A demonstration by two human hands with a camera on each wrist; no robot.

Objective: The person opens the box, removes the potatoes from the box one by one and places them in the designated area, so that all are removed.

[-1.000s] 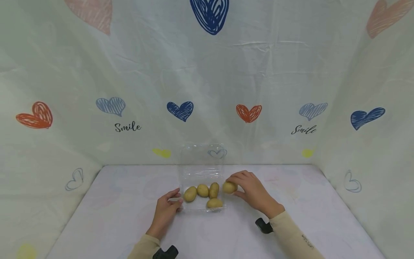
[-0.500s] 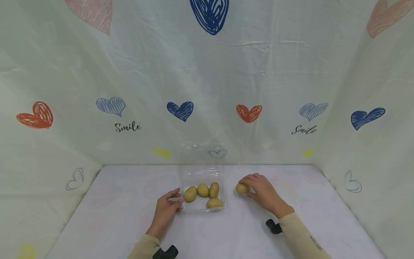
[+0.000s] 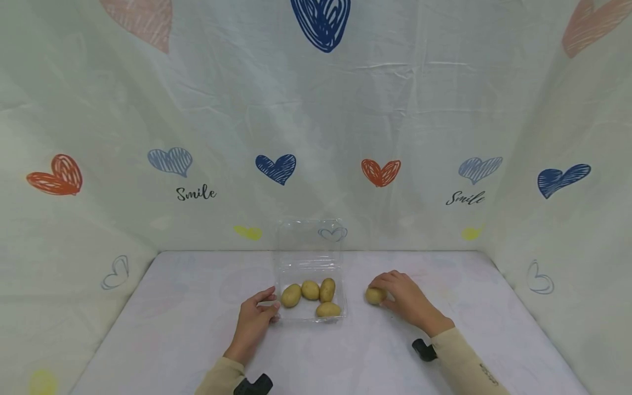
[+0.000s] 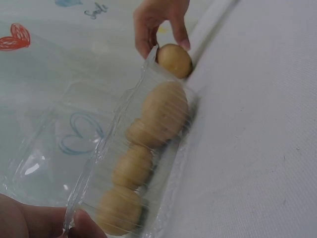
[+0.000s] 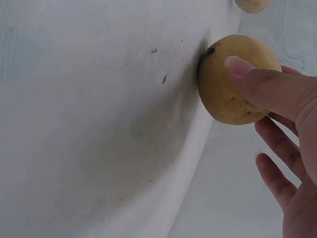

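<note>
A clear plastic clamshell box (image 3: 299,318) stands on the table with its lid (image 3: 301,241) raised at the back. Several yellow potatoes lie inside it, among them a potato (image 3: 328,310) at the front right corner. At the box's left side my left hand (image 3: 253,326) pinches the wall between thumb and fingers, as the left wrist view shows. To the right of the box, apart from it, my right hand (image 3: 407,299) grips another round potato (image 5: 237,79) by thumb and fingers. That potato is at the table surface, and a dark spot marks its skin.
A white cloth covers the table (image 3: 444,285), and small brown crumbs lie on it near the right hand. Behind it hangs a pale curtain (image 3: 326,120) printed with hearts and the word Smile. Each wrist carries a black camera mount.
My right hand has carried its potato rightward from the box's right edge, then down and nearer to me onto the table. The left hand and the box have stayed put.
</note>
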